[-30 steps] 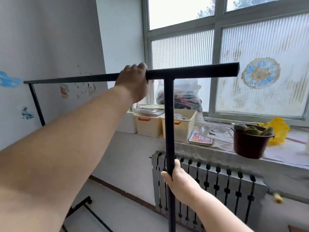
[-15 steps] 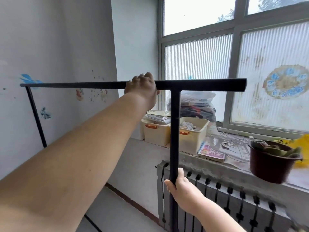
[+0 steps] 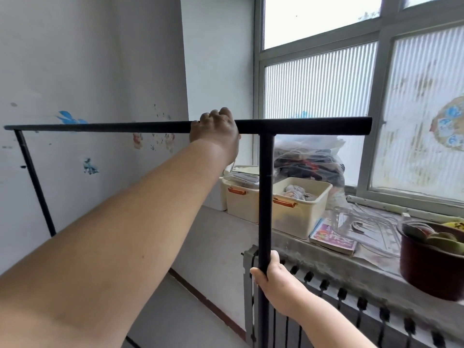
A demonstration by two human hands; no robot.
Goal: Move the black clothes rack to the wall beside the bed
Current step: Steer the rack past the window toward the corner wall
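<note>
The black clothes rack (image 3: 266, 187) is a thin metal frame with a long top bar crossing the view at mid height and two upright posts. My left hand (image 3: 216, 133) is closed over the top bar, just left of the near post. My right hand (image 3: 273, 277) grips the near post low down, in front of the radiator. The far post stands at the left against the white wall (image 3: 75, 59). The rack's base and the bed are out of sight.
A grey radiator (image 3: 351, 305) sits under the windowsill (image 3: 326, 254) right behind the near post. On the sill stand cream storage boxes (image 3: 298, 209), a bag of clothes (image 3: 308, 159), a book (image 3: 331, 237) and a dark red pot (image 3: 431, 262). Floor shows at the bottom left.
The view has shifted so the window and sill items slide right and down. The top bar sits lower in view. Both hands keep the same grips on the rack.
</note>
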